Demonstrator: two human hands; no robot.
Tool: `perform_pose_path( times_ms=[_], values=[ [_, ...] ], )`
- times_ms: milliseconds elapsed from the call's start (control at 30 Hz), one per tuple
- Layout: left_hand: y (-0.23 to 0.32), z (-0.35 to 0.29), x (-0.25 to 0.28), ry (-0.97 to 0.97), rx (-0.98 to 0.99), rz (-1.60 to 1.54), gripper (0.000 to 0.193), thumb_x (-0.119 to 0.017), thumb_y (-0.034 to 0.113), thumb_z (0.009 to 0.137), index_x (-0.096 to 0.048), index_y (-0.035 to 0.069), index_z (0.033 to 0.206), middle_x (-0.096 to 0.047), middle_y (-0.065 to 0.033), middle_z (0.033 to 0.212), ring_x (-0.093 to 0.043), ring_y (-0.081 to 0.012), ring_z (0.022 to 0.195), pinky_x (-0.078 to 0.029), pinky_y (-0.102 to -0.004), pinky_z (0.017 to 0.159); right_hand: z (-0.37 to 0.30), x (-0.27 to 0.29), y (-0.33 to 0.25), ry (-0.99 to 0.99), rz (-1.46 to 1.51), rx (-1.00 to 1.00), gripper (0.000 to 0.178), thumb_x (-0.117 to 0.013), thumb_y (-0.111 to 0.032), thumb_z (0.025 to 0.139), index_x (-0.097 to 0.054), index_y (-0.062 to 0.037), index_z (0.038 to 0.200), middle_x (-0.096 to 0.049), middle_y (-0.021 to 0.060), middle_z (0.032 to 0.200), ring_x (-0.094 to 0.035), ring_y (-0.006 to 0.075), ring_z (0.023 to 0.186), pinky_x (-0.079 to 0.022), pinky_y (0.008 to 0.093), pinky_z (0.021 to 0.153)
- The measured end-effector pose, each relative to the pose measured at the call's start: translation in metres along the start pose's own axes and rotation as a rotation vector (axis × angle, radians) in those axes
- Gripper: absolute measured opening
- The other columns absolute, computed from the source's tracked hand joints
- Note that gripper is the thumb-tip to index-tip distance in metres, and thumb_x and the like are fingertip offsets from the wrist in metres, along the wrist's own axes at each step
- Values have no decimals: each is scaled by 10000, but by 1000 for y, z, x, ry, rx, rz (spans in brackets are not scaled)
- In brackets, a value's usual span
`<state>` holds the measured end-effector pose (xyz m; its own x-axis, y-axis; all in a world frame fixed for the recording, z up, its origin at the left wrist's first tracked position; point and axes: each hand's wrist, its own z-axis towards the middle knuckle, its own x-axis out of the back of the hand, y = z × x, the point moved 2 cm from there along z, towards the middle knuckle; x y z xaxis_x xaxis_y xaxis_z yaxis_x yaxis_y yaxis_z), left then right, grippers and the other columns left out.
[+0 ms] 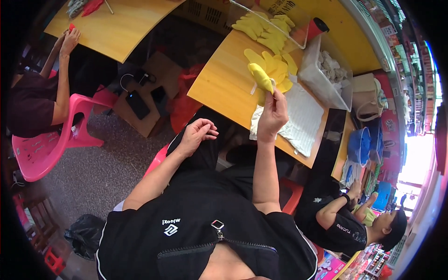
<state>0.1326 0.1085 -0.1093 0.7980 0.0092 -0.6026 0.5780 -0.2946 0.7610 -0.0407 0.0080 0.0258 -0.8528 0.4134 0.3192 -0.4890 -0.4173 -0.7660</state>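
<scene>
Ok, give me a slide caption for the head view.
Right hand pinching a yellow piece over the table; left hand apparently empty.

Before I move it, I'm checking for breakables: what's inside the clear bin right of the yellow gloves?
The clear bin holds crumpled whitish fabric; anything beneath is covered.

A yellow, soft-looking, lobe-shaped piece [261,77] is pinched at its lower end, its rounded tip pointing toward the table's [217,77] far left corner. It shows in from the near edge, overlapping yellow lobes [279,69] possibly joined to it.
</scene>
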Motion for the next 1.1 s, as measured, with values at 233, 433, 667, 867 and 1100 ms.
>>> perform_pose_path(
  times_ms=[233, 433, 667, 867, 1100],
  values=[
    [20, 13, -20, 84, 102, 18, 176, -483, 164, 964, -568, 26, 1033, -621, -86, 962, -631, -169, 882, -529, -311, 792, -40, -9, 40, -325, -240, 23, 132, -620, -49, 843, -642, 13, 957, -653, 158, 854, -631, 235, 739, -485, 291, 687],
    [37, 30, -48, -39, 102, -502, 255, -518, 250, 958, -542, 59, 1124, -616, -59, 1027, -599, -150, 960, -494, -292, 850, -47, -7, -2, -316, -1, -146, 143, -642, -44, 858, -645, 27, 983, -662, 55, 840, -597, 87, 729, -488, 234, 656],
    [39, 32, -47, -4, 10, -519, 235, -547, 210, 943, -534, 99, 1150, -609, -19, 1076, -589, -125, 979, -487, -302, 873, -52, -3, -27, -388, -59, -51, 242, -676, -21, 804, -621, -10, 1039, -635, 113, 958, -638, 199, 811, -513, 299, 707],
    [39, 28, -48, 46, 13, -505, 231, -548, 208, 943, -543, 98, 1145, -610, -19, 1082, -597, -117, 983, -500, -282, 847, -61, -7, -18, -424, -206, 197, 281, -722, -102, 747, -629, -38, 1004, -605, 120, 959, -596, 291, 888, -493, 374, 755],
    [41, 25, -47, 45, 13, -414, 247, -545, 214, 945, -542, 85, 1156, -611, -27, 1079, -600, -114, 972, -501, -270, 841, -70, -11, -20, -419, -200, 80, 248, -724, -124, 754, -636, -39, 970, -596, 111, 995, -588, 288, 904, -490, 362, 744]
  ],
)
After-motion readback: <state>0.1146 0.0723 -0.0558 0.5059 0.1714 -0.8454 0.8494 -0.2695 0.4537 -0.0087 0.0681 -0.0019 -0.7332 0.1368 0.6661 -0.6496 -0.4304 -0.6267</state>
